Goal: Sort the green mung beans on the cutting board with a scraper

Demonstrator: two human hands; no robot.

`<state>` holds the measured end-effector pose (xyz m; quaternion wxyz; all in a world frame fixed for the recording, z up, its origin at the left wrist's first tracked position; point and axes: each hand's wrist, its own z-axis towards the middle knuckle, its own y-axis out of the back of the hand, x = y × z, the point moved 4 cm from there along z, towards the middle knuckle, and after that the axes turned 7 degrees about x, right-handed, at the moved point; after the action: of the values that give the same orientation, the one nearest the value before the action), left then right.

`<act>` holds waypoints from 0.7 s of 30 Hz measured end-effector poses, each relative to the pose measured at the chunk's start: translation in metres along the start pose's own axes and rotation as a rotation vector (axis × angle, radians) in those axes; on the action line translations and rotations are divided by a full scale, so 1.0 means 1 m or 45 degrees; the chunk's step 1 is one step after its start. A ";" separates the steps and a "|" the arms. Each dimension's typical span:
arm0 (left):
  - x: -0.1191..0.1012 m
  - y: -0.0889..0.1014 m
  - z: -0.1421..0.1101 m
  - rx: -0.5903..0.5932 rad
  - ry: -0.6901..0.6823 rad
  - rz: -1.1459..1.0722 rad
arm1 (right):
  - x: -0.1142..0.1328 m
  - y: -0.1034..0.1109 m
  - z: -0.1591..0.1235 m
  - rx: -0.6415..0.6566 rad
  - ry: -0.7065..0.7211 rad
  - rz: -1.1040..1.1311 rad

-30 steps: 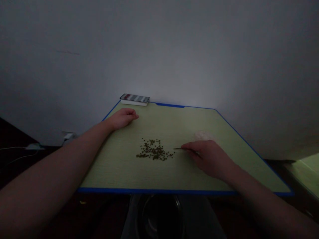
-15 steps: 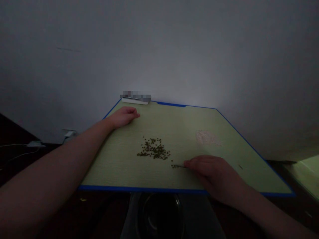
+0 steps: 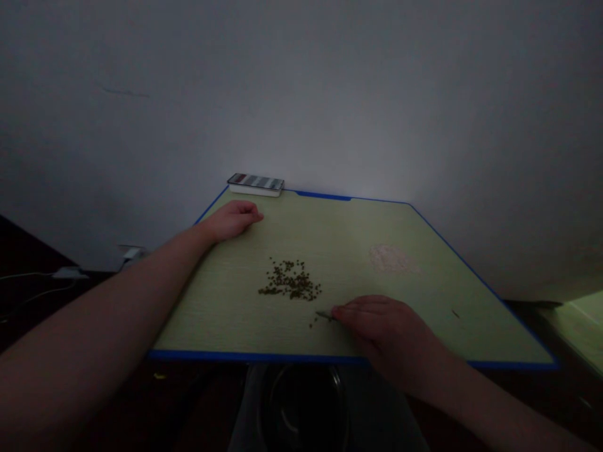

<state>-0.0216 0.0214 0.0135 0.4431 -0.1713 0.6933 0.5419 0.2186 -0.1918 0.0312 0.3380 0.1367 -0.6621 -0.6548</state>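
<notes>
Left hand (image 3: 232,221) lay on the far left part of the board, fingers loosely curled, released, nothing visible in it. Right hand (image 3: 382,331) sat low and right of centre, closed around a thin pointed pick (image 3: 325,315). The fingers hid most of the shaft and only the tip stuck out to the left, on or just above the board; could not tell which. Main pile of small dark green seeds (image 3: 289,280) lay mid-frame on the pale green board (image 3: 343,238), a loose irregular scatter, well apart from the left hand. A few stray seeds (image 3: 313,322) sat apart below the pile, just beside the pick tip. Board had a blue edge band (image 3: 254,355). Pale powdery patch (image 3: 393,258) lay right of the pile, above the right hand, and a small reddish speck (image 3: 455,313) sat near the right edge. At the far edge, upper centre, was a flat white-based box with a striped top (image 3: 255,182), against the wall. Below the near edge, low centre, was a dark round bowl (image 3: 304,402). Left of the board, in the dim area, were a white plug (image 3: 132,252) and a thin cable (image 3: 38,279).
</notes>
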 end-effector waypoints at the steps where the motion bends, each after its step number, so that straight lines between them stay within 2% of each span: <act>1: 0.000 0.000 0.000 0.002 0.001 -0.006 | 0.001 0.000 0.003 0.021 -0.024 0.016; 6: 0.001 0.000 0.001 -0.013 -0.006 -0.015 | -0.012 0.009 0.025 0.097 -0.266 0.103; 9: 0.001 0.000 0.000 -0.010 -0.006 -0.019 | -0.020 0.013 0.036 0.207 -0.331 0.056; 16: 0.003 -0.001 0.001 0.019 0.005 -0.056 | -0.008 0.014 0.049 0.517 -0.138 -0.019; 21: 0.008 0.000 0.004 0.029 -0.025 -0.061 | 0.004 0.012 0.051 0.638 -0.025 -0.033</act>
<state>-0.0239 0.0271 0.0071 0.4646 -0.1773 0.6908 0.5248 0.1861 -0.1534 0.0479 0.2787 0.2186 -0.8051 -0.4758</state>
